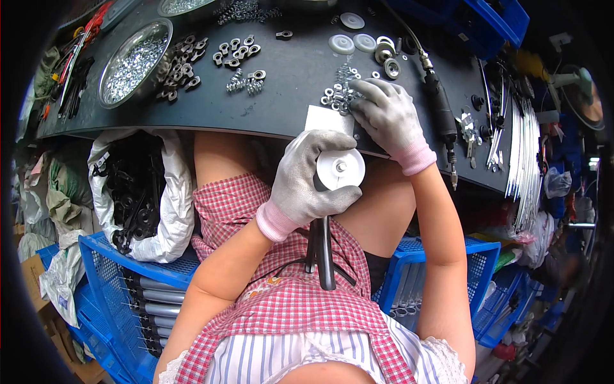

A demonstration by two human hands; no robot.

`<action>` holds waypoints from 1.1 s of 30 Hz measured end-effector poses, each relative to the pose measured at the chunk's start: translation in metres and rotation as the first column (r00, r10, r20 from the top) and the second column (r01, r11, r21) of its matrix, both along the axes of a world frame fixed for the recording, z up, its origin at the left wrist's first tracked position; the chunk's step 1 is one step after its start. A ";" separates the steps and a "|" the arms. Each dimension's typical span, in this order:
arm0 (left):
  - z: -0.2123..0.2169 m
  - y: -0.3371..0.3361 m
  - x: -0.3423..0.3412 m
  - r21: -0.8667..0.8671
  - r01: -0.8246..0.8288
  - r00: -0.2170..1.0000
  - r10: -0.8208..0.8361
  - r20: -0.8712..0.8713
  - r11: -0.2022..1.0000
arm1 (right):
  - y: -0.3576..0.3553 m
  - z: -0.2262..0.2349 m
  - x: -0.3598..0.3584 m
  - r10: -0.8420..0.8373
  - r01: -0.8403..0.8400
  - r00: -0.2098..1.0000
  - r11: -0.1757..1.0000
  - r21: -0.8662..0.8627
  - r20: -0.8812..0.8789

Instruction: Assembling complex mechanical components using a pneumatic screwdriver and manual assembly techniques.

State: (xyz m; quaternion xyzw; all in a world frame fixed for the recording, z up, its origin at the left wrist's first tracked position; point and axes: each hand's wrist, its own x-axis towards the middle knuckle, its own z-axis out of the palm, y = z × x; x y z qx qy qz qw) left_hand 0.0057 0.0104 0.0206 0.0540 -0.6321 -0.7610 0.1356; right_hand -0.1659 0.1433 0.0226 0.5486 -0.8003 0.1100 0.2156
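Here, in the head view, two gloved hands are at the near edge of one dark desk. The left hand is curled, thumb and fingers wrapped around one white disc with one metal stud at its centre, held over the lap; two dark bars extend below it. The right hand, fingers half bent, reaches into one heap of small metal rings, too crowded to count; whether it grasps any, I cannot tell. Farther back lie three flat white wheels. One air tool lies to the right; one white sack stands left of the lap.
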 end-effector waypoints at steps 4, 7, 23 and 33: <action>-0.004 -0.001 0.004 -0.036 -0.025 0.999 0.026 0.019 0.999 | -0.002 -0.002 -0.012 0.141 -0.142 0.989 0.990 -0.012 -0.043; -0.004 -0.001 0.004 0.006 -0.016 0.999 0.016 0.039 1.000 | -0.002 0.003 -0.015 0.146 -0.145 0.989 0.988 -0.043 0.012; -0.001 0.000 -0.005 -0.052 -0.034 0.992 0.027 -0.127 0.998 | 0.001 0.110 0.079 0.127 -0.155 0.954 0.984 0.083 0.271; -0.001 -0.005 -0.006 -0.140 -0.037 0.977 0.006 -0.213 0.989 | 0.000 0.109 0.068 0.168 -0.213 0.876 0.976 0.050 0.452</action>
